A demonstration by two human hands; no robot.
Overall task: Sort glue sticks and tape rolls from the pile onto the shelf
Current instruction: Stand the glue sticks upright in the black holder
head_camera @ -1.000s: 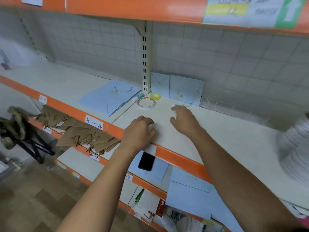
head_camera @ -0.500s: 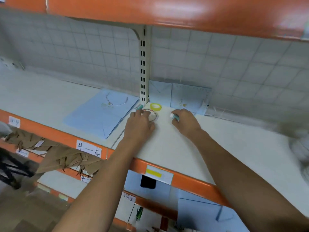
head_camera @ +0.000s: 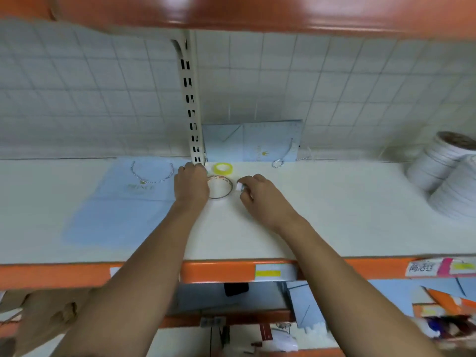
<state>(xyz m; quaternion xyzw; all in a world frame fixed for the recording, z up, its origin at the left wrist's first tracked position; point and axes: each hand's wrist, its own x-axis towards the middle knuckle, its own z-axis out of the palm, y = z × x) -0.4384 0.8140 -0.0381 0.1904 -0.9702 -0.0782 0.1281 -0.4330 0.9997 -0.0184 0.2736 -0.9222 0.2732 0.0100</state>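
On the white shelf point(head_camera: 334, 215), a wide clear tape roll point(head_camera: 226, 188) lies flat between my hands. A small yellow tape roll point(head_camera: 223, 168) sits just behind it, near the slotted upright post point(head_camera: 192, 104). My left hand point(head_camera: 192, 185) lies left of the clear roll. Its fingers curl down over a teal-capped glue stick point(head_camera: 207, 172) that is almost fully hidden. My right hand point(head_camera: 258, 193) is right of the clear roll and pinches a second glue stick point(head_camera: 240, 187), whose white end pokes out.
A flat light-blue paper bag point(head_camera: 123, 202) lies on the shelf to the left, and another point(head_camera: 257, 143) leans on the back grid wall. Stacked white tape rolls point(head_camera: 448, 171) stand at the far right. An orange shelf beam point(head_camera: 231, 14) hangs overhead. Lower shelves hold paper goods.
Both hands reached from the shelf's front edge back to the tape rolls. The left hand shifted left off the clear roll. The right hand now holds a glue stick. The camera came closer.
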